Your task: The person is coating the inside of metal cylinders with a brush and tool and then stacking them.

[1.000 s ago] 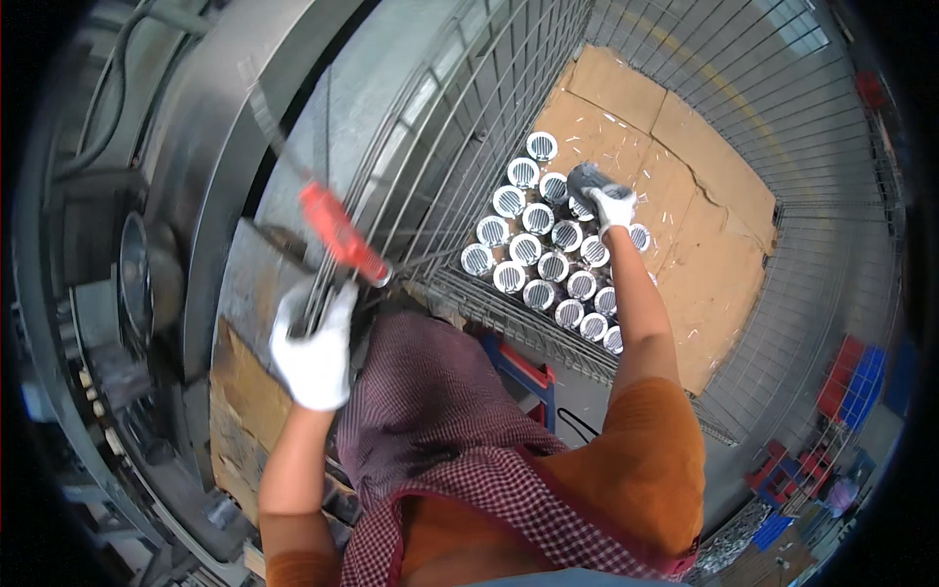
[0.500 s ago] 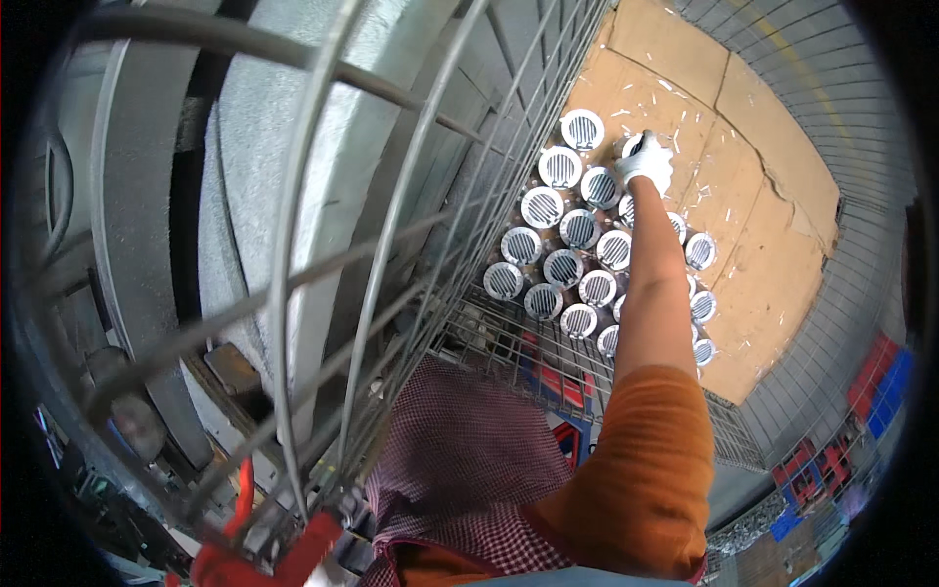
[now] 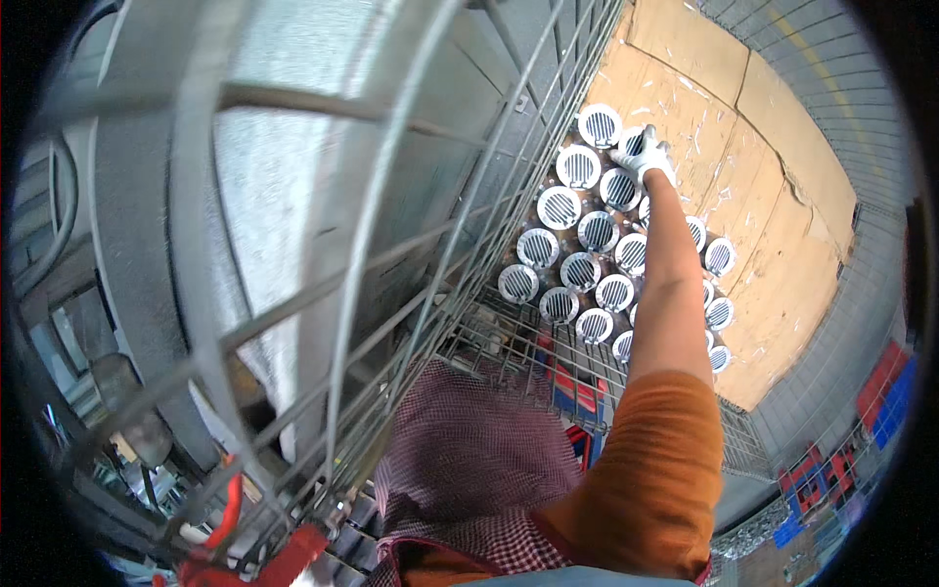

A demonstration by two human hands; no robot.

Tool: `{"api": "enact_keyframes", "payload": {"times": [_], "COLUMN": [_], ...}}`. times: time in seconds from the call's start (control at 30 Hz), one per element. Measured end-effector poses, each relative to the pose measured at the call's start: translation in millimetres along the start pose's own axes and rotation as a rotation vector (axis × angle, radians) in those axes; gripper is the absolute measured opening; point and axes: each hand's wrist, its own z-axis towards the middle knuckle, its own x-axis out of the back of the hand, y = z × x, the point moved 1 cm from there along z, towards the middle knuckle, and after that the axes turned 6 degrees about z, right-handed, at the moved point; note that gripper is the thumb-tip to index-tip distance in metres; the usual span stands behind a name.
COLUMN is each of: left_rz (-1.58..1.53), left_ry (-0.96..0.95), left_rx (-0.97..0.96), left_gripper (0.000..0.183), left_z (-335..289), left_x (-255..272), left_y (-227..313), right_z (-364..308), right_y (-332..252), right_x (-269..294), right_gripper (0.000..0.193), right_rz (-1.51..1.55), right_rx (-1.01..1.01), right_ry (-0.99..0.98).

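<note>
My right hand (image 3: 649, 162), in a white glove, reaches far into a wire cage. Its thumb and fingers lie around the rim of a round slotted metal part (image 3: 633, 142) with a pale ring and dark slots. That part is at the far end of a group of like parts, close beside another slotted part (image 3: 600, 126) on its left. Below the glove sits one more slotted part (image 3: 620, 188), and several others stand in staggered rows nearer me, some hidden by my forearm. My left hand does not show.
Brown cardboard (image 3: 782, 225) with creases and scattered white scraps lines the cage floor. The wire wall (image 3: 460, 225) rises close on the left, with a grey machine (image 3: 284, 196) beyond. A red object (image 3: 274, 558) is at the lower left. Red and blue crates (image 3: 885, 391) stand outside at right.
The slotted part under my right hand has come closer to its left neighbour. The view has shifted a little, so the rows and the cage appear farther right.
</note>
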Motion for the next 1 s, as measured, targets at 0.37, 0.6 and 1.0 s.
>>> {"api": "enact_keyframes", "payload": {"times": [0.37, 0.6, 1.0], "left_rz": [-0.45, -0.467, -0.397], "left_ry": [-0.393, -0.252, -0.121], "left_rx": [-0.027, -0.211, -0.413], "left_gripper": [0.036, 0.056, 0.034], "left_z": [7.3, 14.0, -45.6], "left_x": [6.7, 5.6, 49.6], "left_y": [90.1, 105.7, -12.0], "right_z": [-278.1, -522.4, -604.9], "right_y": [-35.2, -72.5, -214.4], "right_x": [-11.9, 117.7, 163.5], "right_gripper": [0.03, 0.022, 0.038], "right_rz": [0.794, 0.989, 0.21], "right_rx": [0.322, 1.407, 1.375], "right_ry": [0.335, 0.21, 0.343]}}
